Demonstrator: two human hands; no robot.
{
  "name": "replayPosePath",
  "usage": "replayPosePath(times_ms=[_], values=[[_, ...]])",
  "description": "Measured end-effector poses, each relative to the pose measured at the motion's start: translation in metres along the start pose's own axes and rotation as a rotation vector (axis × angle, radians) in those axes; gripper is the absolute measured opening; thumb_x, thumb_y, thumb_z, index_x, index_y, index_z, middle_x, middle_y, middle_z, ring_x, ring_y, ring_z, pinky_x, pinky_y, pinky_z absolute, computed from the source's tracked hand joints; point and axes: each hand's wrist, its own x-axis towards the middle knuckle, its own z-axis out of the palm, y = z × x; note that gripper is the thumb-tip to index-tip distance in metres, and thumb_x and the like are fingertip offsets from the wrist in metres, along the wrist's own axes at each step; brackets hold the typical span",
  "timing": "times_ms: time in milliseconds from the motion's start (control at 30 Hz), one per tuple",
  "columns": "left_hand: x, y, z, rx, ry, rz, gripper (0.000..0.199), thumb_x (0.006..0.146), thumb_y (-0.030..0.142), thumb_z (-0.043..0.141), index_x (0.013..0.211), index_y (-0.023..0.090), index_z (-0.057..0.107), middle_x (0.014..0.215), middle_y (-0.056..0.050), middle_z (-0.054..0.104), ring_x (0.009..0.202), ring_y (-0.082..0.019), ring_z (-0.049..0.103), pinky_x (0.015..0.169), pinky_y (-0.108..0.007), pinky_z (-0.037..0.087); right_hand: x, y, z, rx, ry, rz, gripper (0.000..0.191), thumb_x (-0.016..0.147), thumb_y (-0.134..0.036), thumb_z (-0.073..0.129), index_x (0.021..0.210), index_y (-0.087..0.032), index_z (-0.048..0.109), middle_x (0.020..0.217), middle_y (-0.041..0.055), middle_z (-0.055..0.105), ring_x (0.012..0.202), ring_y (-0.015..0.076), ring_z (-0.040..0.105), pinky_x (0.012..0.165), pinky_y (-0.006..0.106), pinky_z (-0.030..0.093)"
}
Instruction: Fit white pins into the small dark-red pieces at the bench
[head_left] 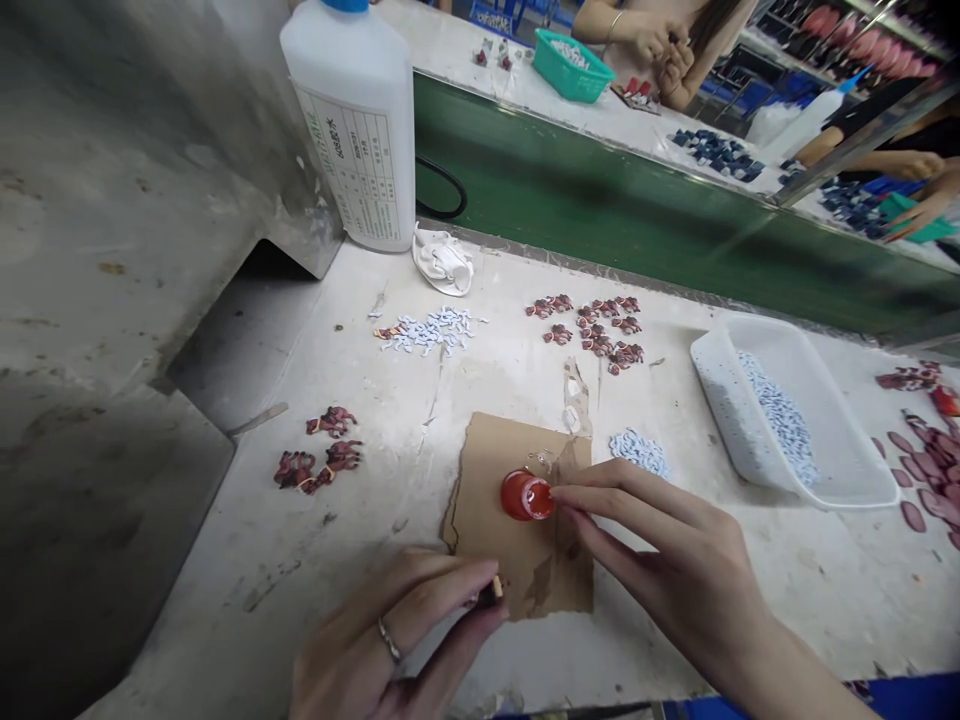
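- A worker's two hands meet over a torn sheet of brown cardboard (517, 540) lying on a pale, scuffed and stained bench (300, 560).
- The right hand (675, 560) stretches its fingers out, with the fingertips (562, 495) touching a small red cap (526, 496) that stands on the cardboard; it grips nothing.
- The left hand (397, 640), a ring on one finger, is curled with thumb and fingers pinched on a small dark piece (491, 592) at the cardboard's near edge.
- Across the bench lie clusters of dark red pieces (592, 325) in the middle, three more red bundles (322, 455) to the left, and a scatter of pale blue-white pieces (427, 330) between them.
- A further small pile of pale pieces (637, 450) sits just beside the cardboard, near a white plastic tray (847, 470) that holds more of the same.
- A tall white bottle (356, 110) with a printed label stands at the back of the bench beside a grey metal housing (112, 250); a crumpled white mask (442, 262) lies at its foot.
- Behind the bench runs a green conveyor belt (637, 215).
- On the far side, another person's hands (664, 50) work near a teal basket (574, 65) and dark blue pieces (716, 152).
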Motion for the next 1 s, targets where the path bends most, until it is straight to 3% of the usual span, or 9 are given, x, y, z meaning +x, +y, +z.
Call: replayPosePath(times_ms=[200, 300, 533, 767, 900, 1000], values=[[0.007, 0.009, 0.006, -0.046, -0.027, 0.013, 0.025, 0.099, 0.012, 0.072, 0.117, 0.029, 0.070, 0.101, 0.011, 0.081, 0.087, -0.001, 0.079, 0.092, 0.000, 0.058, 0.001, -0.006, -0.001, 0.271, 0.125, 0.226, 0.019, 0.092, -0.015, 0.078, 0.096, -0.032, 0.083, 0.084, -0.0020, 0.086, 0.073, 0.0174, 0.082, 0.064, 0.024, 0.070], [0.009, 0.009, 0.009, -0.055, -0.047, 0.002, 0.025, 0.098, 0.016, 0.075, 0.118, 0.031, 0.071, 0.102, 0.011, 0.082, 0.088, -0.004, 0.081, 0.088, -0.004, 0.063, -0.001, -0.014, -0.001, 0.356, 0.134, 0.301, 0.018, 0.089, -0.018, 0.080, 0.091, -0.035, 0.085, 0.080, -0.0031, 0.086, 0.069, 0.0174, 0.081, 0.061, 0.023, 0.070], [0.010, 0.010, 0.015, -0.104, -0.065, -0.005, 0.025, 0.099, 0.021, 0.077, 0.120, 0.034, 0.071, 0.104, 0.008, 0.084, 0.089, -0.010, 0.083, 0.085, -0.012, 0.070, -0.013, -0.035, 0.002, 0.506, 0.064, 0.233, 0.033, 0.088, -0.008, 0.073, 0.103, -0.035, 0.083, 0.091, 0.0009, 0.089, 0.081, 0.0225, 0.086, 0.069, 0.029, 0.074], [0.012, 0.013, 0.015, -0.083, -0.061, -0.004, 0.025, 0.098, 0.018, 0.076, 0.117, 0.034, 0.070, 0.101, 0.011, 0.082, 0.088, -0.007, 0.083, 0.088, -0.007, 0.067, -0.013, -0.032, 0.011, 0.514, 0.064, 0.240, 0.032, 0.088, -0.006, 0.074, 0.099, -0.035, 0.080, 0.089, 0.0014, 0.087, 0.074, 0.0226, 0.084, 0.060, 0.031, 0.072], [0.011, 0.013, 0.014, -0.056, -0.086, 0.011, 0.025, 0.099, 0.018, 0.075, 0.118, 0.035, 0.069, 0.101, 0.011, 0.082, 0.087, -0.007, 0.082, 0.087, -0.006, 0.067, -0.019, -0.029, 0.011, 0.461, 0.025, 0.194, 0.033, 0.090, -0.009, 0.074, 0.106, -0.036, 0.080, 0.092, -0.0001, 0.086, 0.077, 0.0219, 0.085, 0.063, 0.027, 0.074], [0.008, 0.013, 0.014, -0.050, -0.060, 0.026, 0.027, 0.098, 0.015, 0.076, 0.119, 0.032, 0.071, 0.103, 0.011, 0.082, 0.090, -0.005, 0.081, 0.092, -0.005, 0.065, -0.033, -0.025, 0.011, 0.285, -0.042, 0.091, 0.037, 0.095, -0.010, 0.071, 0.122, -0.034, 0.077, 0.106, 0.0010, 0.088, 0.087, 0.0217, 0.088, 0.074, 0.021, 0.075]])
